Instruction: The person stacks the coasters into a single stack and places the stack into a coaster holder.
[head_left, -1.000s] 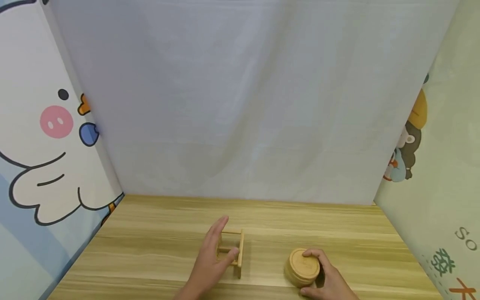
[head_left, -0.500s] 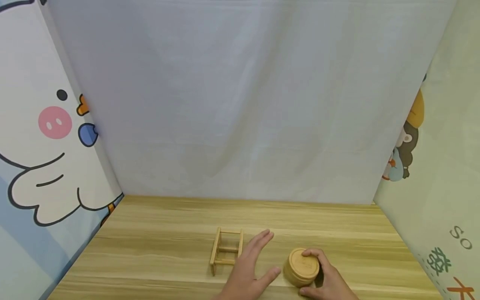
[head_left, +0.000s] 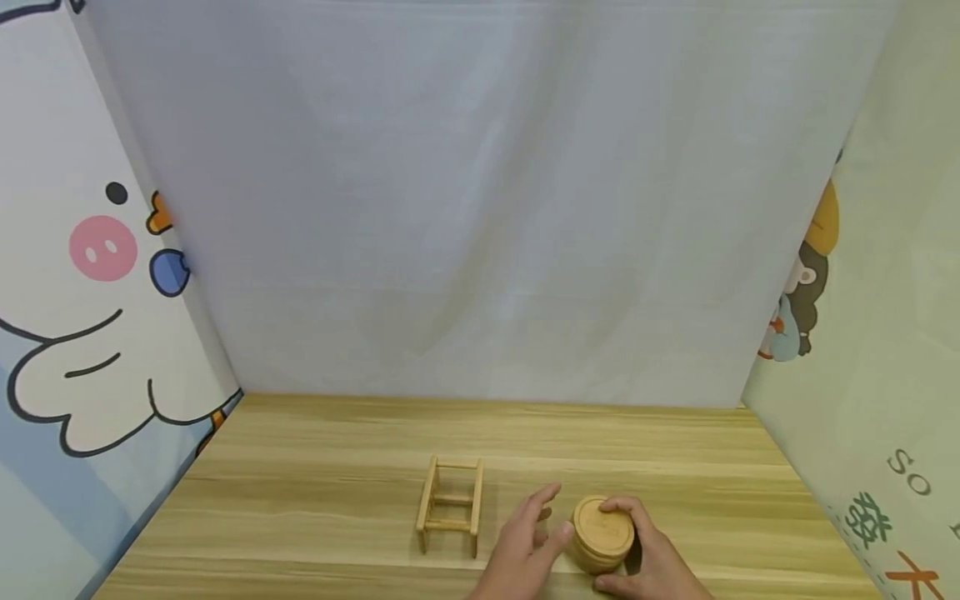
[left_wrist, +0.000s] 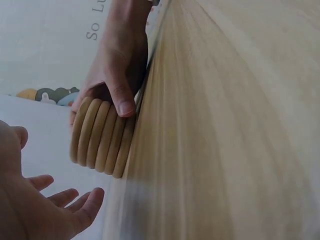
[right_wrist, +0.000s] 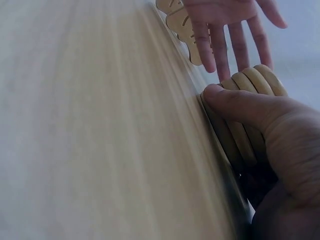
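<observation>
A stack of several round wooden coasters (head_left: 600,533) stands on the table, the discs lying flat on one another. My right hand (head_left: 651,557) grips the stack from its right side, and the thumb lies along its edge in the right wrist view. My left hand (head_left: 525,542) is just left of the stack, fingers spread and relaxed. In the left wrist view a gap shows between the left fingers (left_wrist: 75,205) and the coasters (left_wrist: 102,137). A small wooden rack (head_left: 450,504) with thin crossbars stands left of both hands.
The wood-grain table (head_left: 315,500) ends at a grey-white cloth (head_left: 480,250) at the back. Printed panels stand at the left (head_left: 97,333) and right (head_left: 862,333) sides. In the right wrist view, the rack's cut-out side panel (right_wrist: 182,30) shows behind the left hand.
My left hand has moved from the rack rightward to beside the coasters, uncovering the rack. The right hand keeps its grip on the stack, which stays in place.
</observation>
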